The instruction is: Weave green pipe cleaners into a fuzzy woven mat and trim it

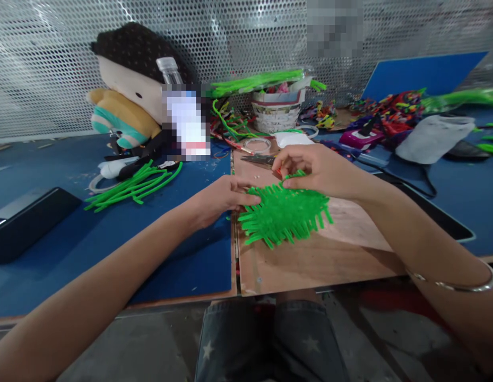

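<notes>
The right hand (313,167) pinches the upper edge of the fuzzy green piece (288,209) between thumb and fingertips. The left hand (230,196) has its fingers bent against the piece's upper-left edge; whether they clamp it I cannot tell. The piece lies over the wooden part of the counter (310,265), its short strands sticking out all round.

It should be very light, with soft fuzz probably over thin wire: bendy, hardly slippery, not brittle, but easily pushed out of shape. The dense middle looks the safer place to steady it, and a single strand is best nipped near its base.

Just beyond lie the pliers (259,159) and a roll of tape (257,145). Off to the left is a loose bundle of green pipe cleaners (138,185); farther back stand a basket (276,114) and a bottle (186,124).
</notes>
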Demonstrator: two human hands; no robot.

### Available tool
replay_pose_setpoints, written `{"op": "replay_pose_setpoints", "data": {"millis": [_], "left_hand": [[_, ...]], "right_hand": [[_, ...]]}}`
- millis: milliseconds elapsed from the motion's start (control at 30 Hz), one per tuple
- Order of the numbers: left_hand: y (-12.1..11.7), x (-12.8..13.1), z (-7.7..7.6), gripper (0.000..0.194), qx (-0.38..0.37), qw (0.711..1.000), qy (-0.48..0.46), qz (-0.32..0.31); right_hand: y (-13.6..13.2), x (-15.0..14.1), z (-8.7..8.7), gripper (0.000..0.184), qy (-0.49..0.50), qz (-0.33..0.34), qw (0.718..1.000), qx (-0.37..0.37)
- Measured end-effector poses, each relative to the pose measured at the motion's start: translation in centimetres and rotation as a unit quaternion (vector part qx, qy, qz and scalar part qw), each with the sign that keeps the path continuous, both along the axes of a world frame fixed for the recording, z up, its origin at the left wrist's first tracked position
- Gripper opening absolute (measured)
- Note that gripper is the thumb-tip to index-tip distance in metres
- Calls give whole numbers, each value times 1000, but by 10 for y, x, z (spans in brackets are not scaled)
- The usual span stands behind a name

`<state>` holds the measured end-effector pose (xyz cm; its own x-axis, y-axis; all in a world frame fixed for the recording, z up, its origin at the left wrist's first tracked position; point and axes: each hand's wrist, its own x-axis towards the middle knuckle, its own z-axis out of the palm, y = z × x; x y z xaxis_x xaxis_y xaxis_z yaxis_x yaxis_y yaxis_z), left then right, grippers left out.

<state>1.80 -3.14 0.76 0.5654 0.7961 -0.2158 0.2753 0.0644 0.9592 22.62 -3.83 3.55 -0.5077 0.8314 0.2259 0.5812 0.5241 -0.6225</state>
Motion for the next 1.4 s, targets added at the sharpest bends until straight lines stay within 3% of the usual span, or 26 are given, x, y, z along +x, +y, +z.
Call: {"op": "replay_pose_setpoints", "data": {"millis": [100, 300, 400, 533, 633, 733, 900, 1167, 1400], "left_hand": [[0, -2, 2, 15, -44, 999, -28, 7], [2, -5, 3, 11, -73, 996, -47, 1], [2, -4, 1, 9, -71, 996, -52, 5], [2, -2, 1, 9, -57, 997, -46, 19], [1, 0, 2, 8, -43, 997, -48, 42], [-1, 1, 3, 8, -28, 995, -69, 69], [0, -1, 5, 18, -2, 990, -96, 101], [4, -3, 4, 16, -1, 987, -125, 100], [13, -12, 7, 24, -62, 989, -117, 65]], "right_hand": [[-4, 0, 4, 18, 31, 2, 999, -10], [-7, 2, 6, 17, 34, 8, 999, 16], [-8, 0, 3, 17, -36, -8, 994, 99], [-12, -9, -7, 16, -170, -36, 953, 247], [-14, -13, -12, 16, -215, -37, 936, 278], [-15, -12, -10, 20, -201, -79, 932, 291], [-15, -7, 0, 32, -144, -91, 952, 254], [-12, -3, 6, 31, -44, -99, 977, 186], [-8, -1, 4, 27, 45, -63, 991, 106]]}}
